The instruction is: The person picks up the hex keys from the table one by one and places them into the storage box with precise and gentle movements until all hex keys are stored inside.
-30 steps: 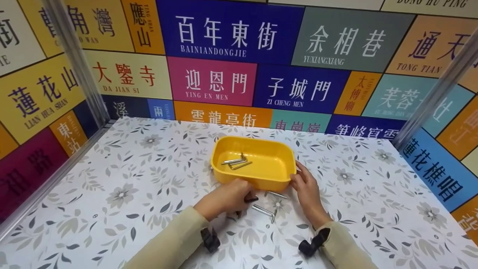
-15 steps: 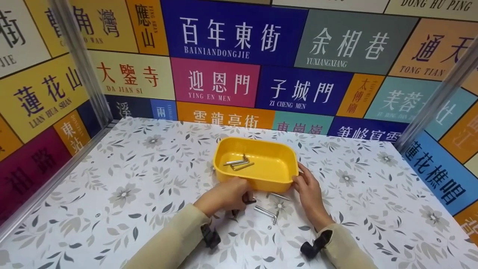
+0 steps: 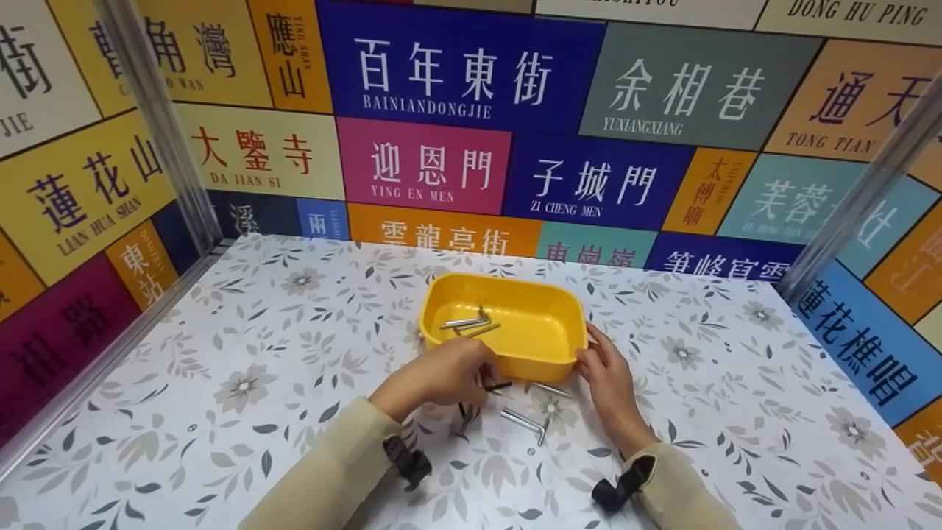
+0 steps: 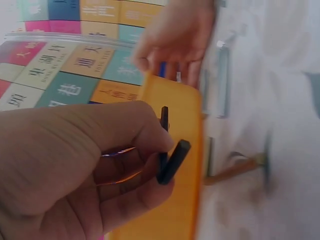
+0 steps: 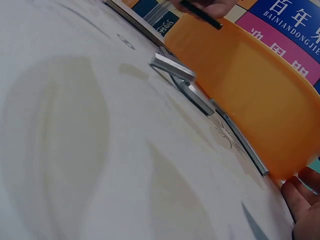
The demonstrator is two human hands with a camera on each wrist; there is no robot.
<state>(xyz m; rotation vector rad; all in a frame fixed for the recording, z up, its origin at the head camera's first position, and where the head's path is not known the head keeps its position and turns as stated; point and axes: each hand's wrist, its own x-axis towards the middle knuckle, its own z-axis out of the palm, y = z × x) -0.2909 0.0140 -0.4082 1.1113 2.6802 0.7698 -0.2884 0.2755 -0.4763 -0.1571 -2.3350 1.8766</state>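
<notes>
While your right hand [image 3: 607, 372] steadies things, it's your left hand [image 3: 452, 372] that has the action: thumb and fingers pinched on a black key [image 4: 172, 162], its bent shape showing past your fingertips, held up off the worktop [image 3: 243, 449]. And there's the yellow box [image 3: 533, 333], right between your hands, its near wall just past your left fingers! Your right hand grips its right end, fingers curled about the corner, thumb toward you. Look inside, just beyond your left knuckles: a few silver keys [image 3: 471, 324], bunched together toward the left-hand end, leaving bare yellow floor on your right hand's side. Out on the worktop, loose keys [image 3: 521, 419], silver as well, lie to the right of your left hand and nearer to you than the box; one long key [image 3: 552, 390] sits close by the near wall, between your two hands. Just under your left hand, a dark piece [image 3: 465, 419], partly hidden in the head view and blurred in the left wrist view, so its exact shape can't be told. Far beyond both hands, colourful sign panels [image 3: 423, 165] fill the wall.
</notes>
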